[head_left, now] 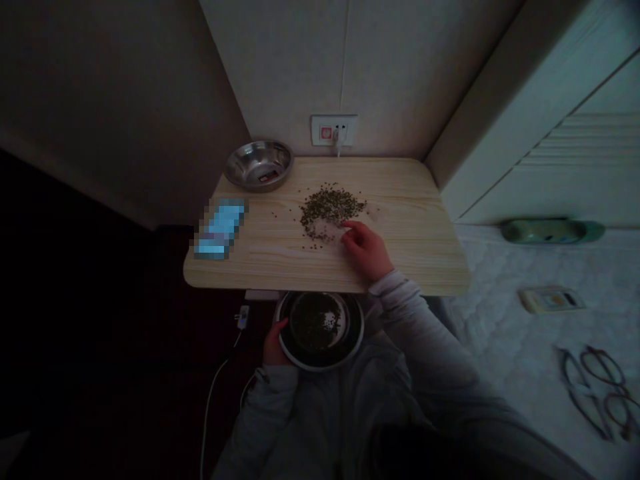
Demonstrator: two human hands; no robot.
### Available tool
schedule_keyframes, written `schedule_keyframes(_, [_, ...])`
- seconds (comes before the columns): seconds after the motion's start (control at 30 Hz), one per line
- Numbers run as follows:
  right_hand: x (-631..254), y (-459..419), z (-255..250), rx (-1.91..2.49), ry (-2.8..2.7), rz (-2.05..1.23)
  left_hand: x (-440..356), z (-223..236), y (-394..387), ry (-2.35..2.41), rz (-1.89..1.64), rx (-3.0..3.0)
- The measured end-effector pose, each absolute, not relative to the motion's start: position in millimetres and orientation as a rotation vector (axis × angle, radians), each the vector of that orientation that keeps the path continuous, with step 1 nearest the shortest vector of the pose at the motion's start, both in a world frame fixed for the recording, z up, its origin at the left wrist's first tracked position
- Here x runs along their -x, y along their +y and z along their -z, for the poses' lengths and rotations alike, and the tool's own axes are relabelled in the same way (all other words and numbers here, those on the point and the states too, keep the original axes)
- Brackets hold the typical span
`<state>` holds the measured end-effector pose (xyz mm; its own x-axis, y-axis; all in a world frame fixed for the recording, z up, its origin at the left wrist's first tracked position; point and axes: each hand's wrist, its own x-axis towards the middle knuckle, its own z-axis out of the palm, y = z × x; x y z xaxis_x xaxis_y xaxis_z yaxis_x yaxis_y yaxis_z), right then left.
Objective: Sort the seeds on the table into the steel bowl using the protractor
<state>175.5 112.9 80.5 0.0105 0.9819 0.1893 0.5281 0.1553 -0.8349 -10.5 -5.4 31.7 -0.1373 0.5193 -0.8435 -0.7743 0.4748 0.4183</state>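
Observation:
A loose pile of small dark grains [327,203], like beans or peppercorns, is spread over the middle of the small wooden-topped table [260,250]. My right hand [367,250] is at the near right edge of the pile. Its index finger is stretched out at the grains, the other fingers are bent, and I see nothing held in it. Below the table's front edge, my left hand [277,343] grips a round, pale-rimmed bowl [320,365] from its left side, close to my lap. More dark grains lie inside this bowl, with a pale patch showing at right.
A shiny metal bowl [260,163] stands at the table's back left, with a blurred-out lit phone [220,229] in front of it. A wall socket [334,130] holds a plug. On the white bedding at right lie a green case [550,231], a small pack [550,299] and glasses [600,373].

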Motion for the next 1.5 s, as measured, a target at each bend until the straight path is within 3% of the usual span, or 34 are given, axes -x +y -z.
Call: schedule_keyframes(1.5, [-174.3, 110.7, -75.9, 1.514, -1.713, -0.71, 9.0, -32.7, 1.4, 1.303, -1.06, 0.393])
